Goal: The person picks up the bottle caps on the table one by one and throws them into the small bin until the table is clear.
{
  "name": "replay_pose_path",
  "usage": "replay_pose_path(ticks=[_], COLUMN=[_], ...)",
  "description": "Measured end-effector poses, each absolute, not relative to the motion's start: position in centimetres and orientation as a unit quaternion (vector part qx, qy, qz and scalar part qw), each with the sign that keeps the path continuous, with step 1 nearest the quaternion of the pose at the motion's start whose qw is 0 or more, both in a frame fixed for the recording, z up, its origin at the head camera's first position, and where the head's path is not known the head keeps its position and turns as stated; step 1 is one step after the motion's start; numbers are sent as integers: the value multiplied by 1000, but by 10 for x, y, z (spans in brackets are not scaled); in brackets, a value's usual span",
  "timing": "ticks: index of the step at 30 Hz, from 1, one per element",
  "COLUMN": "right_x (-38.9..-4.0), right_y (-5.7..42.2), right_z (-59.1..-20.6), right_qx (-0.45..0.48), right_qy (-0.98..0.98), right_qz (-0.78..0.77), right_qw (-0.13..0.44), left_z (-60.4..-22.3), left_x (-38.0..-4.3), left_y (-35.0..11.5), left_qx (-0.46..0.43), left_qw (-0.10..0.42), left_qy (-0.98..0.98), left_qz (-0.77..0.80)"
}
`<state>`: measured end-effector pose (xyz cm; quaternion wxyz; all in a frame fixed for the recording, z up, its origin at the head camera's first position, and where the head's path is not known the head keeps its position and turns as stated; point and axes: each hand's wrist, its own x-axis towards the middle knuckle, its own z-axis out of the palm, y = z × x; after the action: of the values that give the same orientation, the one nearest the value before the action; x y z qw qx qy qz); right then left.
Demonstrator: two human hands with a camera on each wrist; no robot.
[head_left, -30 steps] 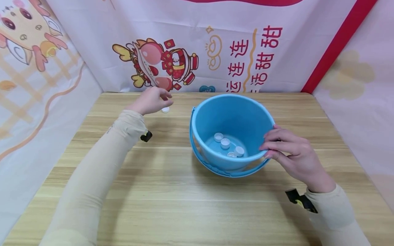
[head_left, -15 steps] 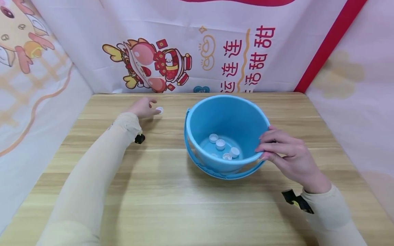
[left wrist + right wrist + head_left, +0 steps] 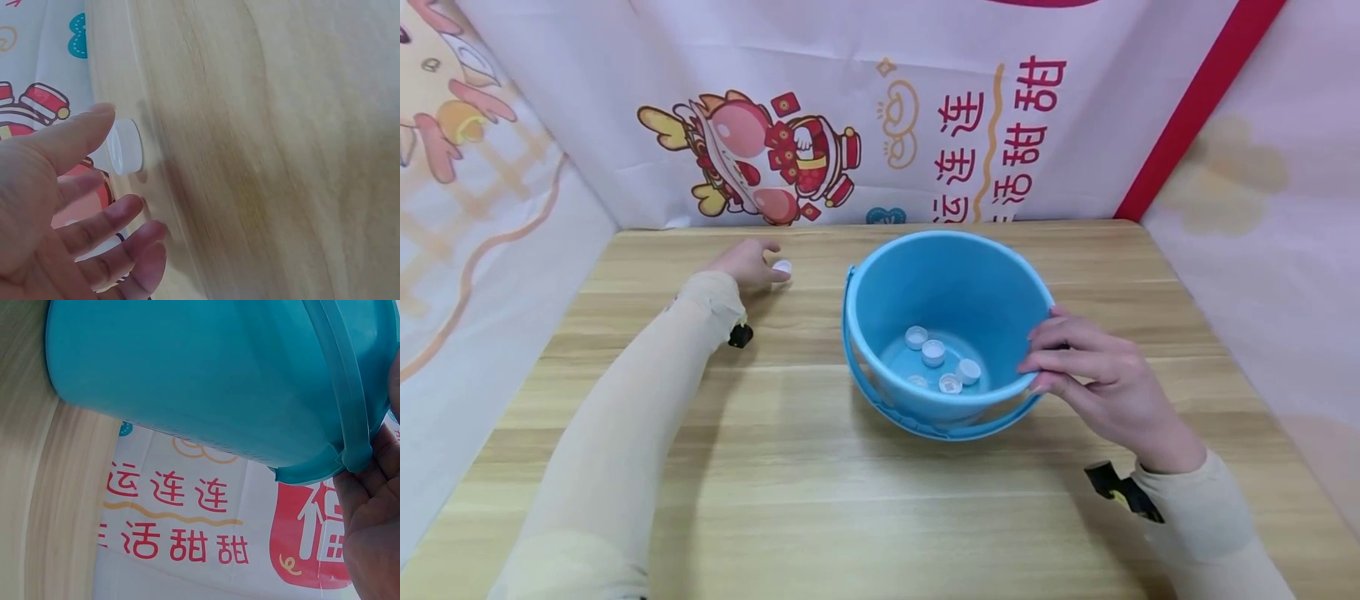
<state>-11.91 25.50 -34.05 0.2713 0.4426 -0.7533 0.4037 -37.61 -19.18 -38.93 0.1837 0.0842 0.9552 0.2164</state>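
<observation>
My left hand (image 3: 747,262) is low over the far left part of the table, right at a white bottle cap (image 3: 782,267). In the left wrist view the thumb tip overlaps the edge of the cap (image 3: 127,147), while the other fingers are loosely bent and apart from it. My right hand (image 3: 1105,383) grips the right rim of a blue bucket (image 3: 955,279), fingers over the inside. Several white caps (image 3: 933,353) lie on the bucket's floor. The right wrist view shows the bucket's side wall (image 3: 187,369) and its handle (image 3: 344,381) near my fingers.
The wooden table (image 3: 850,517) meets a printed cloth backdrop (image 3: 887,50) along its far edge, and more cloth hangs at both sides. The bucket's handle (image 3: 898,421) hangs down around its front.
My left hand has come down from above and behind the cap to table level, and its thumb has closed in on the cap. The right hand keeps its grip on the rim. The head view has shifted slightly.
</observation>
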Motion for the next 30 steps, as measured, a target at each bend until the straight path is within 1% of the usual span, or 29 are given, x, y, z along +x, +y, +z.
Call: replay_pose_path(ticks=[10, 13, 15, 17, 19, 22, 25, 30], right_x=[-120, -120, -120, -121, -121, -121, -121, -120], right_y=[254, 255, 256, 257, 258, 259, 259, 260], right_z=[-343, -343, -342, -342, -341, -341, -341, -341], right_qx=[445, 444, 445, 445, 446, 445, 443, 438], right_qy=[-759, -762, -762, -760, -760, -760, -763, -770], right_qz=[398, 393, 392, 395, 394, 393, 391, 389], right_qw=[262, 259, 259, 261, 262, 263, 260, 255], left_z=[-396, -393, -386, -374, -359, -330, -299, -254], left_x=[-377, -376, -376, -374, -373, -364, -348, -310], left_y=[-192, -192, -190, -186, -181, -166, -146, -103], left_qx=[101, 87, 92, 109, 139, 181, 216, 292], left_qw=[155, 157, 148, 131, 103, 65, 38, -10], left_qy=[965, 964, 965, 965, 966, 964, 959, 942], left_qz=[187, 195, 198, 197, 192, 182, 179, 167])
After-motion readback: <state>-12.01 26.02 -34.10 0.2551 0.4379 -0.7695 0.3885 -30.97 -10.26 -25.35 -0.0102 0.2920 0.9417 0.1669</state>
